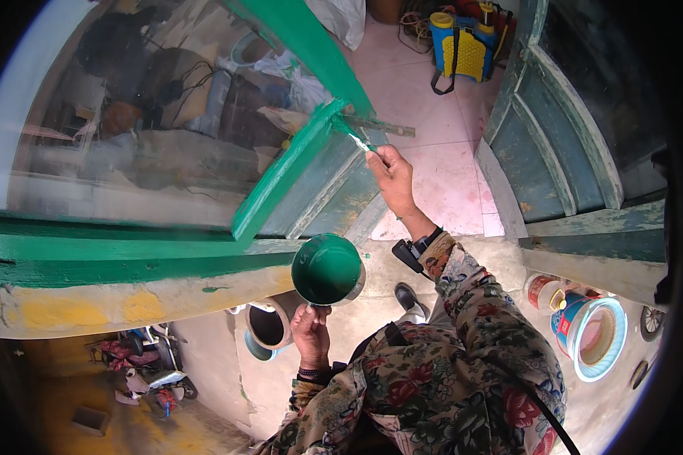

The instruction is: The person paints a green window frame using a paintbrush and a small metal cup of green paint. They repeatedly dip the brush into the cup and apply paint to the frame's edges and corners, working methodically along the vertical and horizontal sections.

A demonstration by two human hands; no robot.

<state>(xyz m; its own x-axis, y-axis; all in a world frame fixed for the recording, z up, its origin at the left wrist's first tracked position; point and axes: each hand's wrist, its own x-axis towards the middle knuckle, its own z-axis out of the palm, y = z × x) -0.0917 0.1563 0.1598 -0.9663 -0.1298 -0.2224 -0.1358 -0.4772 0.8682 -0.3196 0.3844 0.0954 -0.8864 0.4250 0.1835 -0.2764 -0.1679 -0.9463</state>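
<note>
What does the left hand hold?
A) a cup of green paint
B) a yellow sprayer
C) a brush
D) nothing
A: the left hand grips a cup filled with green paint, while the right hand holds the brush against the green window frame.

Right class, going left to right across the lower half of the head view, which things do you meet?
Left hand under the round green paint cup → black shoe → red-and-white tin → blue-rimmed round tub.

Blue-and-yellow backpack sprayer tank [463,47] on the pink tiled floor [432,114], by its far edge. Round blue plastic basin [596,337] and red-white tin [542,292] at the concrete ground's right edge.
</note>
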